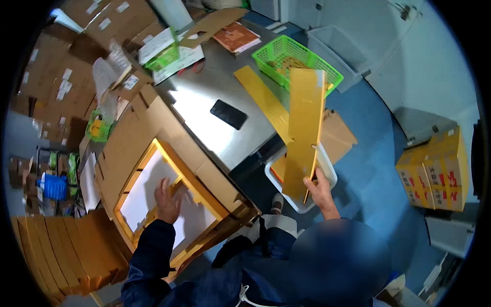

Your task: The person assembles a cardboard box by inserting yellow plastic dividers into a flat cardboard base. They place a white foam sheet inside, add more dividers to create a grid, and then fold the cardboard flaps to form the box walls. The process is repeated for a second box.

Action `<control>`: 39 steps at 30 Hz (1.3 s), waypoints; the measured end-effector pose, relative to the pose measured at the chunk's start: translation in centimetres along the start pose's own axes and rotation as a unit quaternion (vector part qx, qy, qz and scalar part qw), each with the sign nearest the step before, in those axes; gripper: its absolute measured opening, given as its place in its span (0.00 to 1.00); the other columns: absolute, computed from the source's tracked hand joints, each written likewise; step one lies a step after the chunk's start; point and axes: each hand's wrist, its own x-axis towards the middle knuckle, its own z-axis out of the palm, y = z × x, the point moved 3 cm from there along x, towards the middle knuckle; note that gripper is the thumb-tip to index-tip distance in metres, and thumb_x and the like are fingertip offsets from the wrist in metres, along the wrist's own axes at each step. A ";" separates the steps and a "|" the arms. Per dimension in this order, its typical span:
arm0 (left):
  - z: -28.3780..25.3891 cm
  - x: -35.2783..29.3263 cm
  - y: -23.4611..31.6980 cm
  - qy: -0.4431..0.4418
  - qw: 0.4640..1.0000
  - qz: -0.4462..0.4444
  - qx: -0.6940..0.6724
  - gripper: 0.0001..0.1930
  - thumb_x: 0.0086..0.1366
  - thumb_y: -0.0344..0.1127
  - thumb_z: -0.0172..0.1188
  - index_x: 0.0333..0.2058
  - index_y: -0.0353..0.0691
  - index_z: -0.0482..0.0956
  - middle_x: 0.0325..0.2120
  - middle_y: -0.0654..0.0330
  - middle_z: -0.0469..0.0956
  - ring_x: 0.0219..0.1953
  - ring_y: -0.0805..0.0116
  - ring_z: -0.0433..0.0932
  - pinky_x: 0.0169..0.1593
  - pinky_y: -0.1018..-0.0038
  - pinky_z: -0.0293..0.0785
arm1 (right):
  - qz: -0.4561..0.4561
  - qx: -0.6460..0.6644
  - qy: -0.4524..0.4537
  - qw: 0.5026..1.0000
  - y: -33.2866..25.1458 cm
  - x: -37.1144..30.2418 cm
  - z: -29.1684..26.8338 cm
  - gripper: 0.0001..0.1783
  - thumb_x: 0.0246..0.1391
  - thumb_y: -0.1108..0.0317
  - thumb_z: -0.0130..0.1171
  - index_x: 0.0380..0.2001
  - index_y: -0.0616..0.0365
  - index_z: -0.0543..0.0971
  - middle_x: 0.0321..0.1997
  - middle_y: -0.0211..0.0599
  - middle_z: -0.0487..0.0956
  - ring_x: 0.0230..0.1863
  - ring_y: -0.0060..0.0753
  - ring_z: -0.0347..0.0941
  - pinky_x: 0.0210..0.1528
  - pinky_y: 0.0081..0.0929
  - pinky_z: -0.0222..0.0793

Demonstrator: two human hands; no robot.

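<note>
My right hand (322, 193) is closed on the lower edge of a long, flat yellow panel (306, 123), which stands raised and slightly tilted. Behind it, a second yellow strip (263, 100) lies across the table's edge. Over on the left, my left hand (168, 202) is above a yellow rectangular frame (179, 162) with a white base and inner bars. Its fingers are extended and look apart, close to an inner bar; whether they touch it is unclear. The frame rests on a large cardboard box (138, 125).
A black phone (228, 114) lies on the metal table (204, 77). A green basket (271, 49) with yellow pieces stands at its far right corner. Below the panel is a white bin (331, 176). Folded cardboard (66, 250) stands at left, taped cartons (434, 169) at right.
</note>
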 end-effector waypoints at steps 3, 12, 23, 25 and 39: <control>-3.7 -1.9 1.9 -0.031 0.998 0.005 -0.050 0.29 0.58 0.32 0.58 0.57 0.35 0.60 0.55 0.42 0.59 0.57 0.42 0.59 0.61 0.57 0.54 | -0.087 0.001 -0.034 0.996 -2.9 3.6 4.5 0.21 0.58 0.67 0.51 0.54 0.64 0.67 0.44 0.38 0.73 0.44 0.28 0.69 0.48 0.26 0.65; -5.6 -11.5 0.9 -0.039 0.987 -0.112 -0.109 0.25 0.56 0.28 0.59 0.53 0.37 0.65 0.54 0.43 0.59 0.56 0.45 0.62 0.58 0.59 0.61 | -0.099 -0.124 -0.230 0.960 3.5 16.8 17.4 0.22 0.53 0.66 0.52 0.51 0.62 0.71 0.45 0.50 0.77 0.47 0.47 0.72 0.51 0.34 0.66; -5.0 -10.4 5.4 0.002 0.965 -0.206 -0.164 0.21 0.58 0.25 0.56 0.50 0.36 0.67 0.55 0.43 0.59 0.56 0.45 0.64 0.59 0.62 0.62 | -0.171 -0.497 -0.139 0.839 2.7 13.3 22.1 0.50 0.40 0.52 0.68 0.60 0.68 0.57 0.63 0.57 0.58 0.63 0.56 0.55 0.63 0.44 0.53; -5.0 -8.9 6.6 0.006 0.966 -0.201 -0.165 0.20 0.57 0.24 0.57 0.49 0.36 0.68 0.53 0.45 0.61 0.55 0.46 0.65 0.57 0.63 0.64 | -0.191 -0.501 -0.132 0.834 3.6 13.6 22.3 0.50 0.38 0.53 0.69 0.59 0.68 0.57 0.63 0.56 0.58 0.63 0.56 0.55 0.63 0.44 0.53; -2.3 -3.3 8.8 0.109 0.772 -0.286 -0.557 0.22 0.64 0.31 0.55 0.54 0.34 0.63 0.51 0.49 0.66 0.52 0.56 0.71 0.55 0.66 0.67 | -0.236 -0.257 -0.211 0.913 -4.3 12.2 17.0 0.46 0.37 0.63 0.67 0.60 0.64 0.57 0.62 0.52 0.61 0.62 0.53 0.58 0.64 0.39 0.54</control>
